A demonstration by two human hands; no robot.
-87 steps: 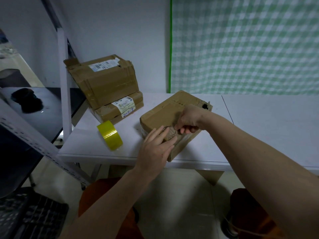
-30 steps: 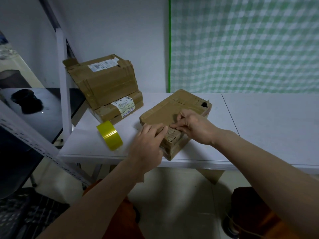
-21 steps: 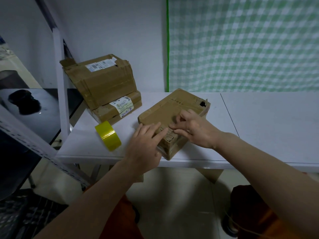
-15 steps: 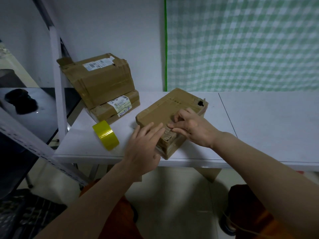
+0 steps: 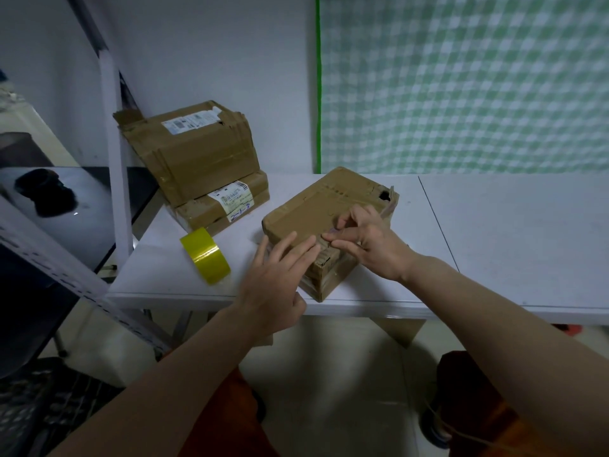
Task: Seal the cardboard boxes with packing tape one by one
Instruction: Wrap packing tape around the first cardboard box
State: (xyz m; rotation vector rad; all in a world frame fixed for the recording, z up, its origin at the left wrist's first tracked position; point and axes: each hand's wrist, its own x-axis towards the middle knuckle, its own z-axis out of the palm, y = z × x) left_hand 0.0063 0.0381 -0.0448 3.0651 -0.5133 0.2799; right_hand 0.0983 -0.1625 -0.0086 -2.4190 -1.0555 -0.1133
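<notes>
At the front edge of a white table (image 5: pixel 164 275), a person is working on a brown cardboard box (image 5: pixel 316 209) that is sitting turned at an angle, one corner reaching almost to the table's front edge. The left hand (image 5: pixel 275 285) is lying with its fingers straight and spread, fingertips resting on the box's near top edge, gripping nothing. The right hand (image 5: pixel 369 242) is resting on the top of the box beside it, its thumb and forefinger coming together over a strip of tape (image 5: pixel 333 229) at the seam; whether they are actually pinching the strip or only pressing it flat cannot be told. A dark hole (image 5: pixel 384 195) is showing at the box's far right corner, next to a lifted bit of flap.

Left of the box, near the table's front left corner, a roll of yellow packing tape (image 5: pixel 206 255) is standing on its edge, well apart from both hands. Toward the back left corner, two more cardboard boxes are waiting in a stack: a flat lower box (image 5: pixel 197 212) bearing a white label, and a larger upper box (image 5: pixel 197 150) leaning tilted on it, also labelled. A green checked cloth (image 5: pixel 461 84) is hanging behind the right part of the table, and a white metal post (image 5: pixel 112 159) is standing at the table's left edge.
</notes>
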